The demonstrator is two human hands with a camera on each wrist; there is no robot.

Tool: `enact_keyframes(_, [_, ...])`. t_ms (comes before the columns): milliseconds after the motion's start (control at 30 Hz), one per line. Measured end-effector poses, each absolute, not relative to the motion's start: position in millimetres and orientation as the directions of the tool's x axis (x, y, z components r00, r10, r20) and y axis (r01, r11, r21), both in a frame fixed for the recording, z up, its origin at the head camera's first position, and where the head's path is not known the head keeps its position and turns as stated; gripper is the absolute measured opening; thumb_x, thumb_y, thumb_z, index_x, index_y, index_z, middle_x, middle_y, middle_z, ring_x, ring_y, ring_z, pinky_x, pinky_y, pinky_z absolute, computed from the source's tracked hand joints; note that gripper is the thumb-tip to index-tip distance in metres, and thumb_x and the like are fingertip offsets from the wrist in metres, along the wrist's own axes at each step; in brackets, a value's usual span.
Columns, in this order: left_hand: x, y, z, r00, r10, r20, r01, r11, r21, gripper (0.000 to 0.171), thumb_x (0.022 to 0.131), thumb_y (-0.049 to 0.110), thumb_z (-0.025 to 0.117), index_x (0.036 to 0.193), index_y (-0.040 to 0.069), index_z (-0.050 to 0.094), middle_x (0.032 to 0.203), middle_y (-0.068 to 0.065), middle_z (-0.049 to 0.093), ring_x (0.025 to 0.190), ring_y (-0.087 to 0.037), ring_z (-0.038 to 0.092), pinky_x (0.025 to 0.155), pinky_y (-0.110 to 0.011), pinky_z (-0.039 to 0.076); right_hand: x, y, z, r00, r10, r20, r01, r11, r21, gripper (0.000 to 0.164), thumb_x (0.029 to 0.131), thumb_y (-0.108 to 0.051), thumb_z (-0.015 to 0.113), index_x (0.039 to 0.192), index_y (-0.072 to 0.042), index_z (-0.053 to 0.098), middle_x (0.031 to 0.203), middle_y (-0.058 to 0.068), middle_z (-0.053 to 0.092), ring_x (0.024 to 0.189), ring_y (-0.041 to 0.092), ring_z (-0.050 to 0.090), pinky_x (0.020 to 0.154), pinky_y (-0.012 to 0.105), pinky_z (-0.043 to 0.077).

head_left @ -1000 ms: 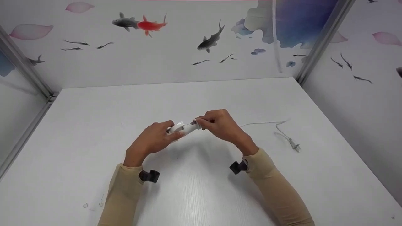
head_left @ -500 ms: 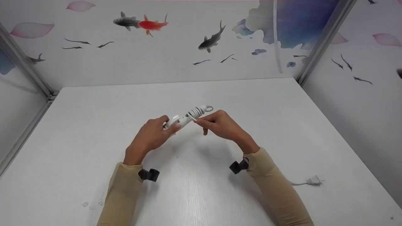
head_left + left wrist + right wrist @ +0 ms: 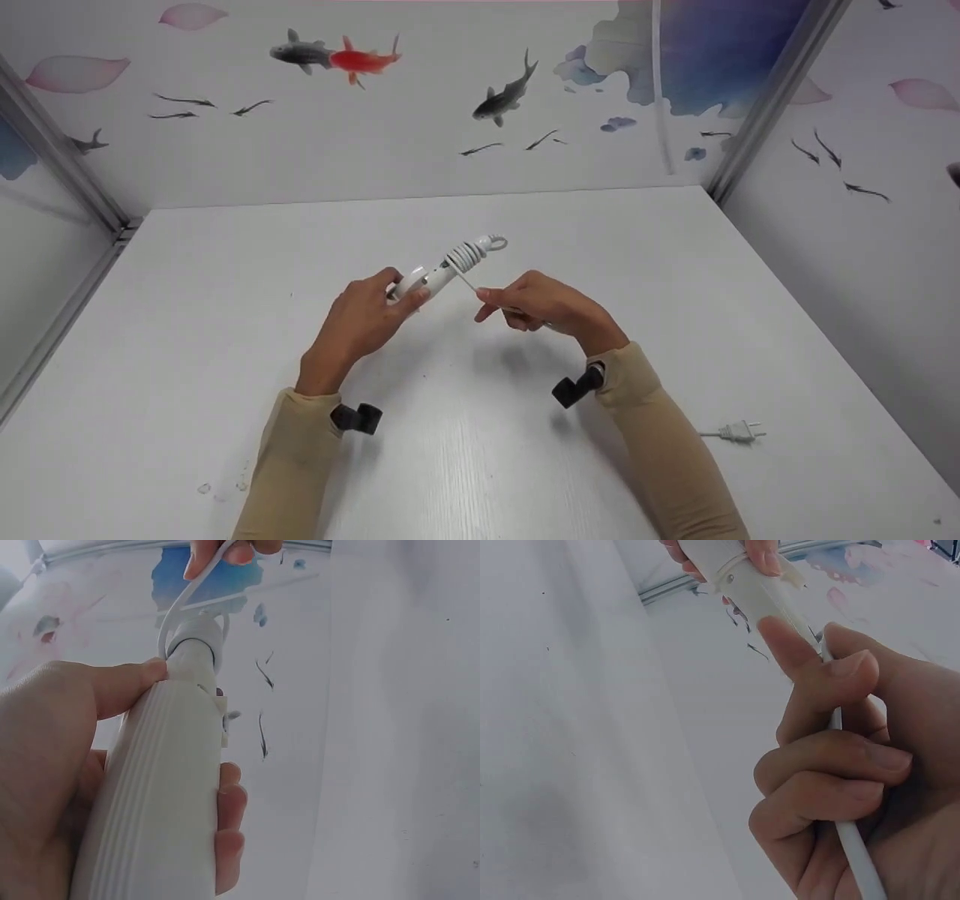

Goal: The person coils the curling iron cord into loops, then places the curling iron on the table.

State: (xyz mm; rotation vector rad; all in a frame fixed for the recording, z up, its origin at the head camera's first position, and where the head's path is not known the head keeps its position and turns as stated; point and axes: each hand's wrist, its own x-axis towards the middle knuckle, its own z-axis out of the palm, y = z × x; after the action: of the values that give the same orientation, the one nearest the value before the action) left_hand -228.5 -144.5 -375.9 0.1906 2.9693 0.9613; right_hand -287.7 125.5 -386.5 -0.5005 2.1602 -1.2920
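My left hand (image 3: 366,311) holds a white corded appliance (image 3: 176,787) with a ridged round body, thumb along one side and fingers curled round the other. Its exact kind does not show. The narrow far end points up and away to the right, carrying several turns of wound cord (image 3: 466,256) and a small loop at the tip. From those turns a stretch of white cord (image 3: 861,866) runs down into my right hand (image 3: 536,304). There the thumb and index finger pinch it, while the other fingers curl over it, as the right wrist view shows.
A two-pin plug (image 3: 741,432) at the cord's end lies right of my right forearm (image 3: 675,450), which hides part of the cord. White table (image 3: 300,240) spreads below both hands. Panels printed with fish (image 3: 360,60) stand behind it and at the sides.
My right hand has come away from the narrow end, drawing the cord down to the right. The coiled end has tilted up and away. The plug has slid nearer along the right side.
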Motion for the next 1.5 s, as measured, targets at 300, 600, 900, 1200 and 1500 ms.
enact_keyframes(300, [-229,-148,-373,-0.989,0.143,0.035,0.134,0.773,0.620,0.052,0.099,0.056,0.053,0.124,0.010,0.060,0.112,-0.015,0.071,0.085,-0.023,0.061,0.069,-0.033,0.046,-288,122,-388,-0.737,-0.579,-0.349,-0.011,0.527,-0.850,0.053,0.094,-0.054,0.062,0.111,-0.006,0.076,0.057,-0.003,0.042,0.054,0.010,0.032,0.053,0.025,0.026])
enact_keyframes(600, [-225,-151,-366,-0.975,0.208,0.075,0.203,0.709,0.675,0.049,0.099,0.054,0.053,0.122,0.011,0.060,0.113,-0.015,0.069,0.092,-0.025,0.063,0.075,-0.038,0.050,-303,133,-406,-0.749,-0.481,-0.456,0.198,0.493,-0.847,0.053,0.092,-0.049,0.068,0.113,0.000,0.073,0.058,-0.006,0.044,0.056,0.008,0.035,0.055,0.023,0.031])
enact_keyframes(900, [-223,-150,-367,-0.925,0.375,0.061,0.321,0.682,0.657,0.037,0.100,0.046,0.056,0.117,0.013,0.063,0.105,-0.010,0.070,0.088,-0.023,0.061,0.075,-0.035,0.048,-304,128,-410,-0.890,-0.341,-0.302,0.130,0.444,-0.887,0.031,0.087,-0.035,0.078,0.100,-0.007,0.073,0.063,-0.004,0.047,0.059,0.010,0.041,0.056,0.026,0.035])
enact_keyframes(1200, [-219,-150,-366,-0.876,0.479,0.063,0.376,0.594,0.712,0.031,0.100,0.046,0.057,0.103,0.015,0.060,0.093,-0.007,0.064,0.077,-0.018,0.057,0.067,-0.032,0.047,-298,123,-401,-0.951,-0.309,-0.015,-0.087,0.314,-0.945,0.015,0.089,-0.002,0.066,0.077,-0.010,0.066,0.066,-0.007,0.057,0.063,0.009,0.047,0.057,0.024,0.040])
enact_keyframes(1500, [-215,-152,-364,-0.845,0.535,0.031,0.362,0.527,0.768,0.030,0.099,0.046,0.057,0.099,0.016,0.061,0.092,-0.007,0.064,0.073,-0.019,0.057,0.059,-0.033,0.049,-291,118,-391,-0.909,-0.344,0.236,-0.310,0.181,-0.933,0.011,0.086,0.001,0.074,0.092,0.010,0.071,0.084,0.005,0.076,0.074,0.005,0.068,0.067,0.020,0.053])
